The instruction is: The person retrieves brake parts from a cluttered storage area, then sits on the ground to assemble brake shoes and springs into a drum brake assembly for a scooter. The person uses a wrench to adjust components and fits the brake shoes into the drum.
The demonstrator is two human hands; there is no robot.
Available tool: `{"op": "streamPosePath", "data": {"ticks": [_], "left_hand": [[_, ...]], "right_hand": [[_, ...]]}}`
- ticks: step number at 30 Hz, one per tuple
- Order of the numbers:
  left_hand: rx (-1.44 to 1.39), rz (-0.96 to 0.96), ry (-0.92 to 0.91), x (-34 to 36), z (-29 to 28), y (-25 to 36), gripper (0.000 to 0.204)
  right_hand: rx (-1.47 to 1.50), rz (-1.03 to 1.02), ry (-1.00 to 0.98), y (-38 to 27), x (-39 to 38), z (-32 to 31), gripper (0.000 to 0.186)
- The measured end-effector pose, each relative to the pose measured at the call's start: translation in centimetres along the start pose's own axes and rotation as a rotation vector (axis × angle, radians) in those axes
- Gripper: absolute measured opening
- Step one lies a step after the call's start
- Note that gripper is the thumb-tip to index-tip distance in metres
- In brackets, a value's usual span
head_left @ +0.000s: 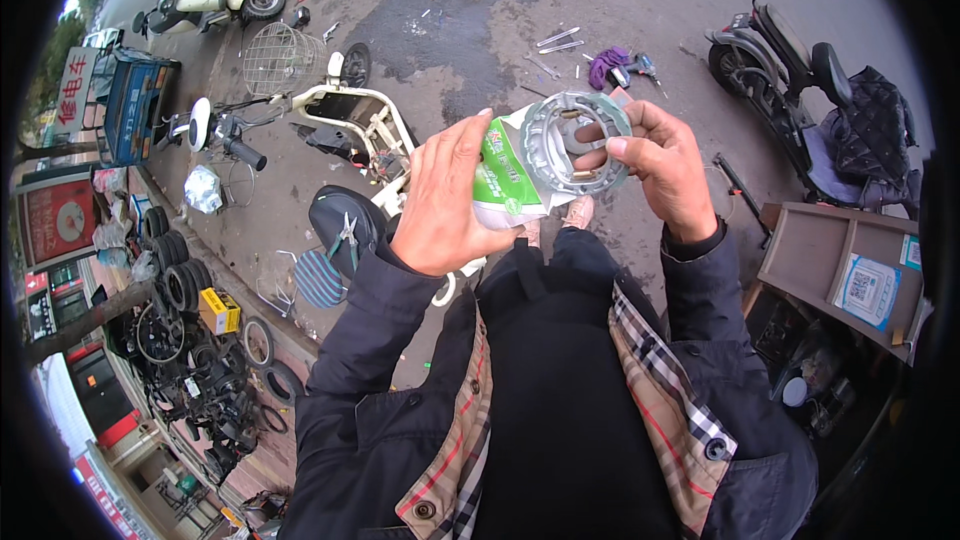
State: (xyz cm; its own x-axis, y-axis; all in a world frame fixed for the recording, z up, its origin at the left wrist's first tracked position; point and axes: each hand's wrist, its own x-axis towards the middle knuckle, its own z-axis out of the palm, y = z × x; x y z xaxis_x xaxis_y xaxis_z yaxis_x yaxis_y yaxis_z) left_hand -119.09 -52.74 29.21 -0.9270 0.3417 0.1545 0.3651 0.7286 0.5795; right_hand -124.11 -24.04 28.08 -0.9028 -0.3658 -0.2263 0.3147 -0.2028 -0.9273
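- Your left hand [437,195]: raised out front, thumb along the lower edge of a green-and-white packet [507,175], fingers clamped on it.
- Your right hand [668,165]: level with the left, wrist bent inward. Thumb and forefinger reach into the opening of a clear, ridged round piece [542,150] at the packet's right side. Fingers close together; cannot tell whether they pinch anything.
- Step in hand, as I judge it: handling the round piece at its opening. Next move calls for a firm left grip and a level piece, lest the grey and brownish bits inside spill.
- Beyond your left forearm: pliers [347,232] on a dark seat [328,206]; cream scooter frame [384,115].
- Farther: purple cloth [605,65], drill [642,65] beside it.
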Motion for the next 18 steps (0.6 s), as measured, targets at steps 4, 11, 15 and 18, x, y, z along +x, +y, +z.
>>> {"op": "streamPosePath", "data": {"ticks": [4,11,15,18], "left_hand": [[-0.003,-0.006,0.011,-0.3,0.1,0.5,0.117],[0.023,0.011,0.012,-0.6,0.1,1.4,0.117],[0.026,0.018,0.006,-0.7,0.4,1.7,0.117],[0.027,0.026,0.004,-0.8,0.5,2.0,0.118]], "right_hand": [[0.145,0.038,0.03,0.3,-0.5,-0.1,0.028],[0.162,0.026,0.05,0.5,-1.4,-0.6,0.028],[0.16,0.017,0.051,0.5,-1.9,-0.8,0.028],[0.163,0.018,0.059,0.6,-2.3,-1.0,0.028]]}}
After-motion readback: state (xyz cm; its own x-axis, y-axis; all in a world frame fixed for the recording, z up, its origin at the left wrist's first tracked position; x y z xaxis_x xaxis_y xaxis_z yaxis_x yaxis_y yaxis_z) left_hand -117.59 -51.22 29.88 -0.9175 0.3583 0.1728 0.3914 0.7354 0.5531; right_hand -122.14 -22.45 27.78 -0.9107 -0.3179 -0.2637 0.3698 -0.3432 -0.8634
